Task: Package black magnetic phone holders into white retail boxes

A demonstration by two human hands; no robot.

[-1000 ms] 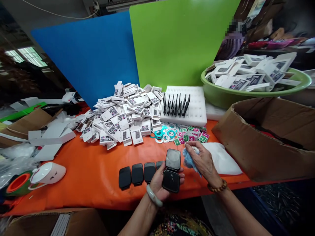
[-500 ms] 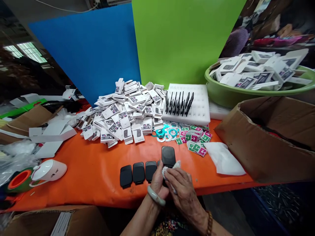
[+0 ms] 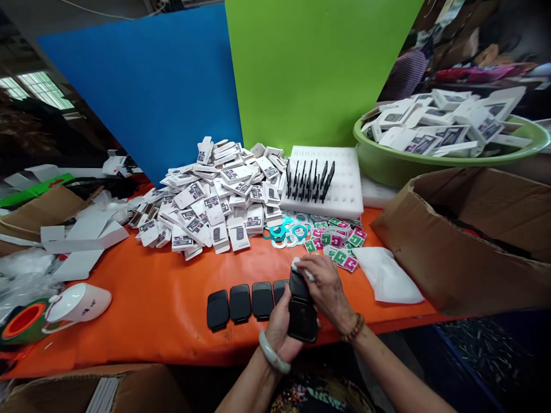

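An unfolded black device [image 3: 302,321] with two hinged panels rests in my left hand [image 3: 282,330], whose thumb lies along its left edge. My right hand [image 3: 325,287] pinches a white cloth [image 3: 303,268] against the top of the upper panel. Several flat black devices lie in a row on the orange table just left of my hands, among them one [image 3: 240,303] and another [image 3: 262,300]. The rightmost [image 3: 279,289] is partly covered by my left hand.
Small white boxes [image 3: 215,212] are heaped behind. A white foam tray [image 3: 344,186] holds black pieces upright. Teal rings [image 3: 278,231], green-pink cards [image 3: 340,256] and a white pouch [image 3: 387,275] lie nearer. Right stand a green basin [image 3: 387,166] and cardboard box [image 3: 413,246]; left, a white cup [image 3: 81,304].
The black device has come into fuller view, open in my left hand. My right hand has moved up with the cloth to the upper panel's top. The view has shifted slightly.
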